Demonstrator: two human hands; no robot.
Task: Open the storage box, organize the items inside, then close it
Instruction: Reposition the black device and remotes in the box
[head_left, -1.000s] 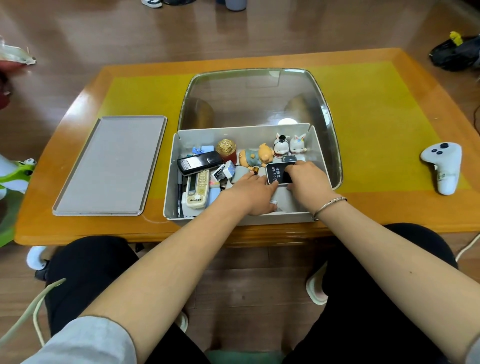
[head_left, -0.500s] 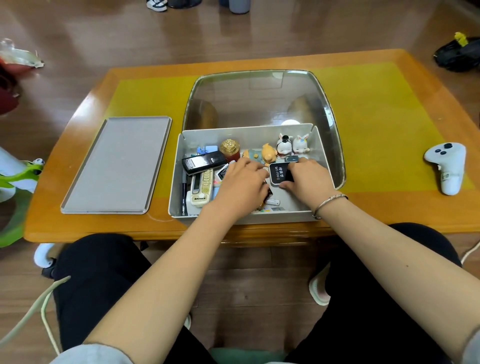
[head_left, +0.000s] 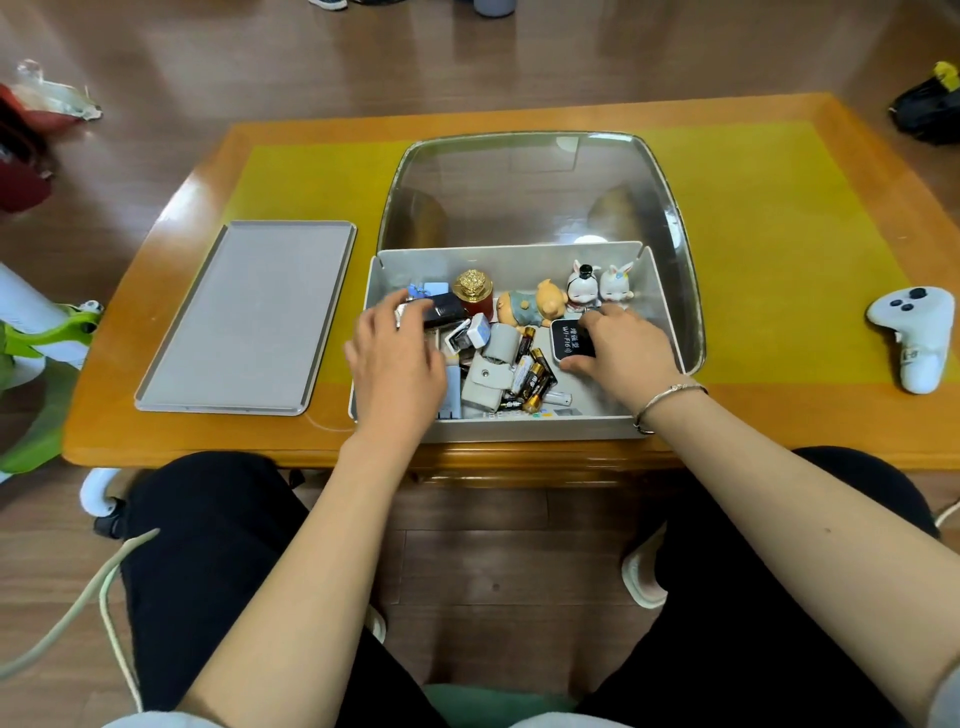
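I see storage box (head_left: 519, 428) open, grey, cluttered, at desk (head_left: 779, 415) front edge | lid (head_left: 249, 317) flat to its left | left hand (head_left: 395, 364) fingers spread over the black remote (head_left: 447, 309) | right hand (head_left: 623, 353) fingers curled on black Wi-Fi device (head_left: 569, 338) | batteries (head_left: 535, 376) loose mid-box

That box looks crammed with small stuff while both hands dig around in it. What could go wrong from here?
The loose batteries lie in a heap mid-box; a sweep of the left hand could scatter them further. The two rabbit figurines stand upright just beyond the right hand, which holds the black Wi-Fi device; lifting it could tip them. The storage box also sits near the table's front edge, so a hard pull might slide it off.
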